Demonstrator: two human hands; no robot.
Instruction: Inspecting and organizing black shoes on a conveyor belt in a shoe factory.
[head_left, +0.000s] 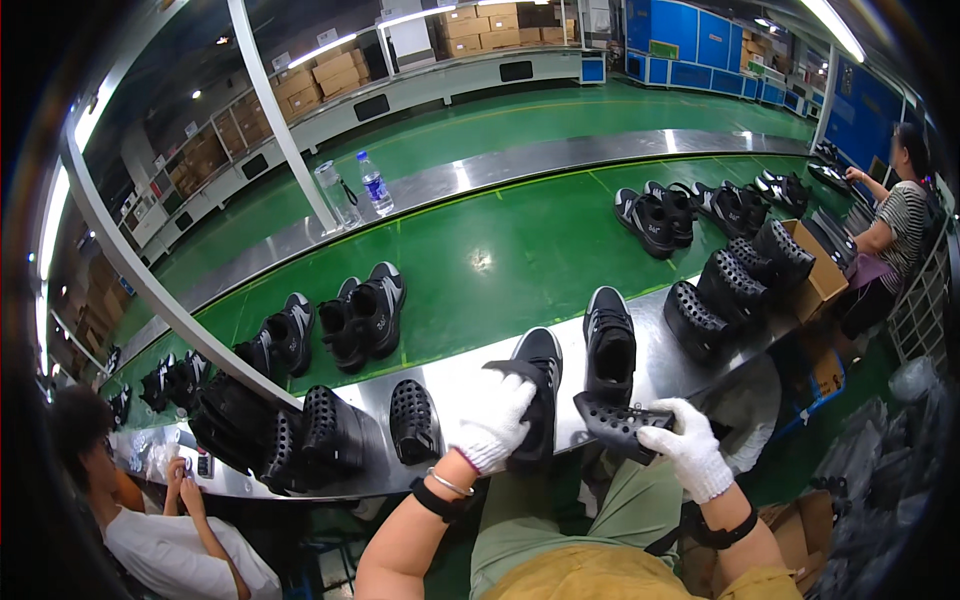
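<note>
My left hand (pixel 499 418), in a white knit glove, is closed on a black sneaker (pixel 540 348) at the near edge of the metal bench. A dark curved piece shows by its fingertips; I cannot tell whether it is part of that shoe. My right hand (pixel 692 447), also gloved, grips one end of a black perforated shoe insert (pixel 614 428), tilted in front of the bench edge. Just behind this insert stands a second black sneaker (pixel 609 335), toe pointing away. A single perforated insert (pixel 410 418) sits left of my left hand.
Stacked perforated inserts (pixel 335 430) stand left, more (pixel 735 290) right beside a cardboard box (pixel 815 275). Several sneakers (pixel 365 315) rest on the green belt (pixel 480 255). Bottles (pixel 375 185) stand beyond it. A co-worker (pixel 170 540) sits left; another (pixel 900 220) works at right.
</note>
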